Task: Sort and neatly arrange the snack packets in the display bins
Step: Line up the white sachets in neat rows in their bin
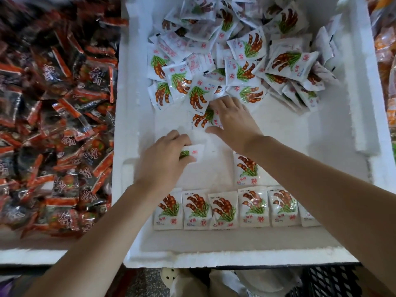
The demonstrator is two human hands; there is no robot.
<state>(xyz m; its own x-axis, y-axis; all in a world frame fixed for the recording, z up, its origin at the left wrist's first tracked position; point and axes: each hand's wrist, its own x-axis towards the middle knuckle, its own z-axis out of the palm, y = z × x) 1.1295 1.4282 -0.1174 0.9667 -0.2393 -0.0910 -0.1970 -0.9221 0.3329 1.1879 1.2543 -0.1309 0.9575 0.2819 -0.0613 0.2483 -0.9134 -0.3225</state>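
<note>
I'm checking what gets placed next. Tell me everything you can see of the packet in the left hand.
The packet is a white glossy pouch, plastic film by its look; some green leaf print and a red seal mark show. The left hand covers most of it, fingers curled round it. It sits nearly flat, low in the foam bin, touching no other packet.

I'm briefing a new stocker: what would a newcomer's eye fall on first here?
The loose heap of white packets at the far end of the white foam bin stands out against the neat row along its near edge. Between them the left hand grips one packet, while the right hand rests with straight fingers on another packet. To the left, black-and-orange packets lie jumbled in a second bin.
</note>
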